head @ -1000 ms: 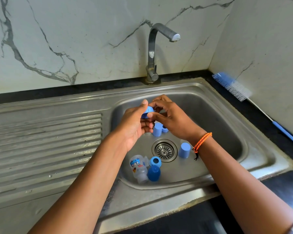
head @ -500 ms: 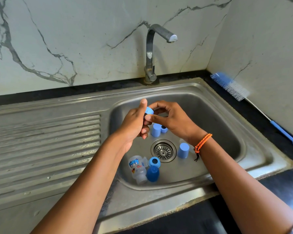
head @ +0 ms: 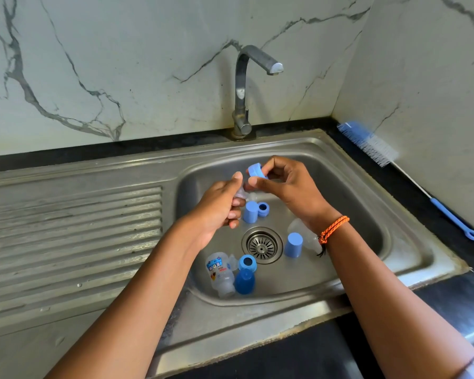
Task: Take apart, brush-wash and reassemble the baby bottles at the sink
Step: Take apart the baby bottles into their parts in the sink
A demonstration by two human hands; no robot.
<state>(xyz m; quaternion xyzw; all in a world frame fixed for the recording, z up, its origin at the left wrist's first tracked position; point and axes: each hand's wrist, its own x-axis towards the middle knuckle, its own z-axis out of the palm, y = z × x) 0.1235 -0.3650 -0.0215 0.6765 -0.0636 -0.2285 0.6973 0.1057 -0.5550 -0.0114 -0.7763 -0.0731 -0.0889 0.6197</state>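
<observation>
The sink is dull grey metal with scratches, and its draining board has ridges. The tap is shinier metal. The wall is smooth marble. The bottle caps are matt blue plastic. The printed bottle is clear plastic.

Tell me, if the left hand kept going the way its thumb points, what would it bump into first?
Probably the blue ring pinched in the right hand. The left hand points up and right, its thumb tip just short of that ring, though depth between them is hard to judge.
</observation>
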